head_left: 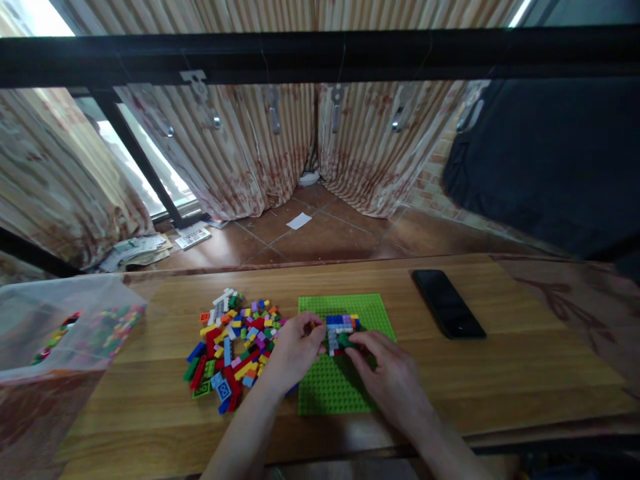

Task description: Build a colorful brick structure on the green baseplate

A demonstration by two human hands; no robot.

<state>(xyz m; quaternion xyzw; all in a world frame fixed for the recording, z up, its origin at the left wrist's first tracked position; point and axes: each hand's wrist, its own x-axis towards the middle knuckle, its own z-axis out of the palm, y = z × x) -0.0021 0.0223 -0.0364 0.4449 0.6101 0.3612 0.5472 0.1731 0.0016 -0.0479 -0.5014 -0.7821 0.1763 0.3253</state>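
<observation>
Where the green baseplate (pixel 373 308) lies flat on the counter (pixel 500 373), item: brick cluster (pixel 341 327), seated on its far half. Left hand (pixel 295 348): fingers curled against the cluster's left side; whether they grip cannot be told. Right hand (pixel 393 383): fingers pinched on a dark green brick (pixel 345 340) at the near edge. Probably light, rigid, smooth plastic; best held by the side walls. Loose bricks (pixel 233 343) just left.

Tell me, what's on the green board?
A clump of blue, purple and grey bricks. The left hand and right hand cover part of the green board, hiding anything beneath.
</observation>
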